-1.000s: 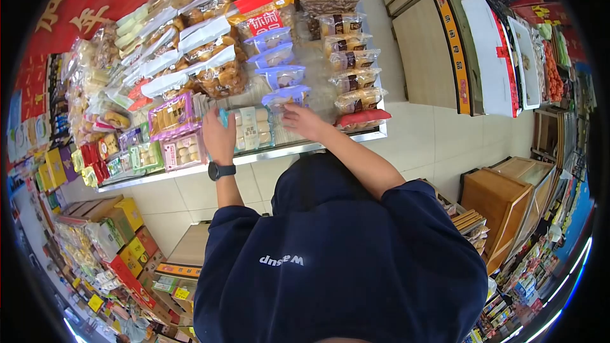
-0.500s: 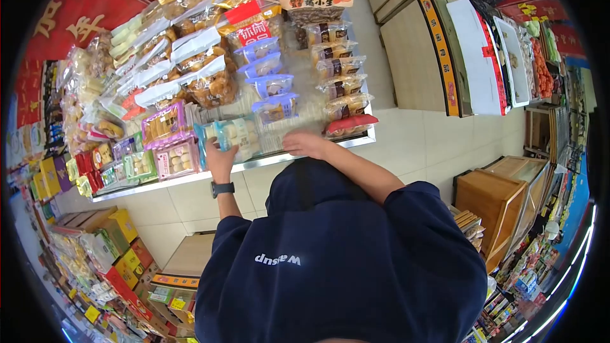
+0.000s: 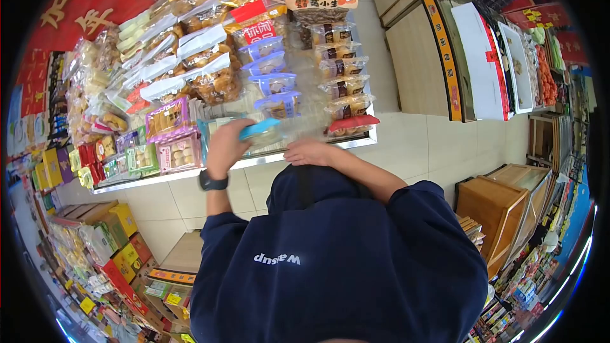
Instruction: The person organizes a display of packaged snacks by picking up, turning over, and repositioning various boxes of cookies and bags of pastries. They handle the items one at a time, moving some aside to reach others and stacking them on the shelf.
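My left hand [image 3: 229, 144], with a dark watch on its wrist, grips a clear package with a blue top strip [image 3: 260, 129] over the display's front part. The package is tilted and blurred. My right hand [image 3: 309, 152] lies palm down at the display's metal front edge [image 3: 254, 159], just right of the package, its fingers extended and holding nothing visible. A pink pack of round pastries [image 3: 180, 154] is left of my left hand. Purple-topped packs [image 3: 278, 105] sit beyond the package, and a red-topped pack [image 3: 353, 124] is at the front right corner.
Bagged pastries [image 3: 216, 79] fill rows further back on the display. A wooden cabinet [image 3: 419, 57] with an orange strip stands to the right. Brown wooden crates [image 3: 489, 206] are at the lower right, and stacked boxes [image 3: 124, 228] at the lower left.
My left hand has closed on the blue-topped package, which has shifted right and tilted. My right hand has moved slightly down toward the front edge.
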`<state>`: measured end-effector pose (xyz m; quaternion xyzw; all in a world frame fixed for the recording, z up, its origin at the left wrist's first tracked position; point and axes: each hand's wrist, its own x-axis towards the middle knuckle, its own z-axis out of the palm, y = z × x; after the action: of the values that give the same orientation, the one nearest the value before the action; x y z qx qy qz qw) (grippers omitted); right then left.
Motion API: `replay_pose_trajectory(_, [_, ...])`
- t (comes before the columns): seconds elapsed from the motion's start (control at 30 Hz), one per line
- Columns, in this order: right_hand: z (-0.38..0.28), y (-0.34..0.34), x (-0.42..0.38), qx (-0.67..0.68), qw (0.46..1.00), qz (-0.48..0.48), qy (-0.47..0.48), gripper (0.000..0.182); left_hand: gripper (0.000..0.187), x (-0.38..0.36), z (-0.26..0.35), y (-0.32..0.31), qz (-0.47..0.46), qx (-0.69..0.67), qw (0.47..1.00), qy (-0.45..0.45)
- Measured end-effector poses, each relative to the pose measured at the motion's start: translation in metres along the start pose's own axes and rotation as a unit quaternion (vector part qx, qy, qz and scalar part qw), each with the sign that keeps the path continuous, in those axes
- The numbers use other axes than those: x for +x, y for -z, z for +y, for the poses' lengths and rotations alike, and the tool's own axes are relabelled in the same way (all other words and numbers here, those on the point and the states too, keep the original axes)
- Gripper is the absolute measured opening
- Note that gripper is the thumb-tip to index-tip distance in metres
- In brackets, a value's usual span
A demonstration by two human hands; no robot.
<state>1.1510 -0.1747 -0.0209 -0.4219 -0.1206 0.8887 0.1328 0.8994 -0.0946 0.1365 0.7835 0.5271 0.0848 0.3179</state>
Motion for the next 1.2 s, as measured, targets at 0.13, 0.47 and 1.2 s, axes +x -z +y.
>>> replay_pose_trajectory(0.13, [0.012,0.009,0.013,0.128,0.991,-0.013,0.028,0.032,0.037,0.027,0.019,-0.068,0.008,-0.001,1.000,-0.019])
replay_pose_trajectory(0.47, [0.007,0.024,0.077,0.188,0.974,0.015,0.123,0.032,0.029,0.031,0.001,-0.099,0.103,-0.047,0.992,-0.053])
replay_pose_trajectory(1.2, [0.009,0.029,0.044,0.095,0.993,0.020,0.069,0.049,0.078,-0.016,-0.136,-0.086,0.086,-0.018,0.941,0.327])
